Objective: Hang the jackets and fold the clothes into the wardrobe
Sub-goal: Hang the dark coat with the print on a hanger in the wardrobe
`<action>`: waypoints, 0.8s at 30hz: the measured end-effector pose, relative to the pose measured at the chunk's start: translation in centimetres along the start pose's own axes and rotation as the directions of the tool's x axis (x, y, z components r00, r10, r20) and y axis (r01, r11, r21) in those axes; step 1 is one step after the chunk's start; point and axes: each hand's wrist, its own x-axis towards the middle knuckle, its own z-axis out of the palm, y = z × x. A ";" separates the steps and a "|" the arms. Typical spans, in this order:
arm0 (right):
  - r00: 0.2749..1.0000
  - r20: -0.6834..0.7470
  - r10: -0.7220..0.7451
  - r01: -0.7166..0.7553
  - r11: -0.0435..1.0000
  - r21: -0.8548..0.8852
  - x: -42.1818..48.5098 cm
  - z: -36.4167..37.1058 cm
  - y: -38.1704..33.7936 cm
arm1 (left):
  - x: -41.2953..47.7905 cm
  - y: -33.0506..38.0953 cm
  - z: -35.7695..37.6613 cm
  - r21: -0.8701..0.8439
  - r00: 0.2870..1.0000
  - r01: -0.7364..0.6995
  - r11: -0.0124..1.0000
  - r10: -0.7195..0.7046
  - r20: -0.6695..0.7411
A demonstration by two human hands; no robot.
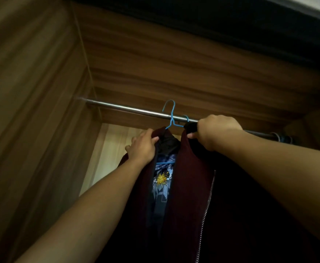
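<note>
Hanging from a blue hanger [171,118] hooked over the metal rail [128,109], a maroon jacket [189,186] with a silver zip [206,205] was steadied by a person reaching up with both arms. The left hand [143,147] gripped its left shoulder, fingers curled round the cloth; the right hand [216,131] was clenched on the dark collar just beside the rail. A blue printed garment [162,183] showed between the front panels. The hanging step looked nearly done; next, both grips would likely need loosening gently so the jacket fell straight inside the wooden wardrobe [32,92]

A strip of pale ceiling [318,2] shows at top right, above a dark band [212,19].
</note>
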 end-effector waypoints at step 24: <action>0.989 0.144 -0.022 0.051 0.979 -0.199 1.2 3.2 -0.7 | -3.5 -1.3 7.5 -0.265 0.976 0.166 0.950 -0.119 0.183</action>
